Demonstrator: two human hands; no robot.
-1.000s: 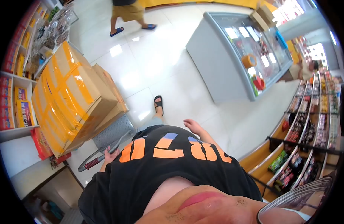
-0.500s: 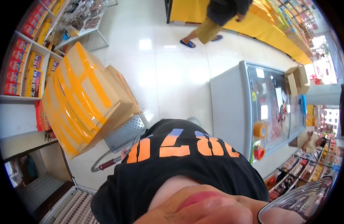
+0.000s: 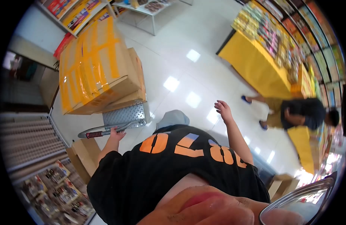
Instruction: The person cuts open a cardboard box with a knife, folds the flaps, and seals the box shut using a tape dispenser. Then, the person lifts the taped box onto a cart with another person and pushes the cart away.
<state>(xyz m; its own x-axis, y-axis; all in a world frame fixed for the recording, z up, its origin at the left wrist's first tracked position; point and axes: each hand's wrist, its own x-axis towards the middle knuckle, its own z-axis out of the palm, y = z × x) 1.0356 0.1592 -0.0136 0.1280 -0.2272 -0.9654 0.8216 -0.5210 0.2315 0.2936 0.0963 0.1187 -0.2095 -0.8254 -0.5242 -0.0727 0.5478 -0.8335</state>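
My left hand [image 3: 116, 135] is at the grey metal handle [image 3: 133, 125] of a trolley, fingers spread; whether it touches the bar is hard to tell. A red-and-black grip [image 3: 93, 134] sits on the handle's outer end. Beyond it lies the trolley's diamond-plate bed [image 3: 122, 114]. A large cardboard carton [image 3: 94, 71] with many strips of yellow tape rests there, another carton [image 3: 137, 75] partly hidden behind it. My right hand [image 3: 223, 110] is held out over the floor at my right, fingers extended, holding nothing.
A yellow-draped display table [image 3: 251, 62] with packaged goods runs along the right, where another person [image 3: 302, 114] stands. Stocked shelves [image 3: 73, 18] and a white table [image 3: 143, 9] are beyond the carton. Open cardboard boxes [image 3: 86, 152] [image 3: 283, 185] and a wire rack [image 3: 34, 135] are close by.
My view has turned to the right, so the freezer has mostly left view. Both my hands have come into view, the left at the trolley handle. The other person appears farther right.
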